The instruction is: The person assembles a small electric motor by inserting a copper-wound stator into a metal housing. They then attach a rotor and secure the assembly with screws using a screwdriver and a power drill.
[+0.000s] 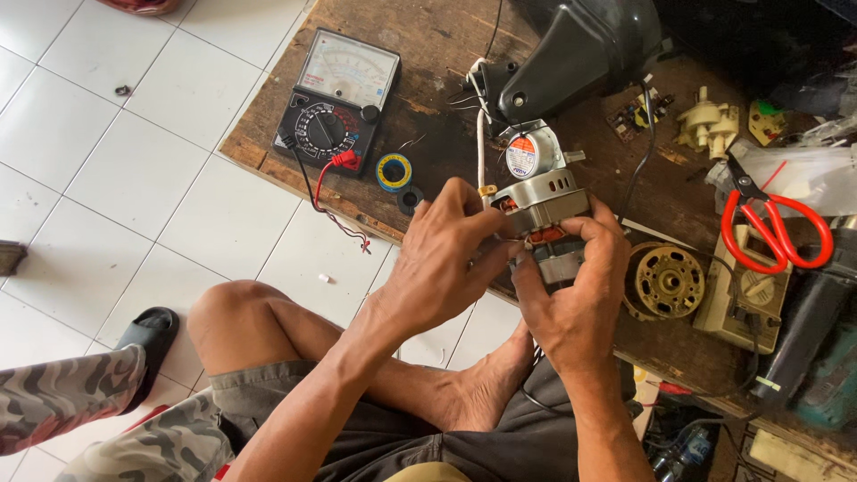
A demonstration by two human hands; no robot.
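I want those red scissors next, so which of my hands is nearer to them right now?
Right. Your right hand, gripping the small electric motor, sits just left of the red-handled scissors in the picture. Your left hand is farther away, on the motor's other side.

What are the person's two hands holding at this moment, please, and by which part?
Both hold a small electric motor: the right hand wraps its lower body, and the left hand pinches its side at the windings.
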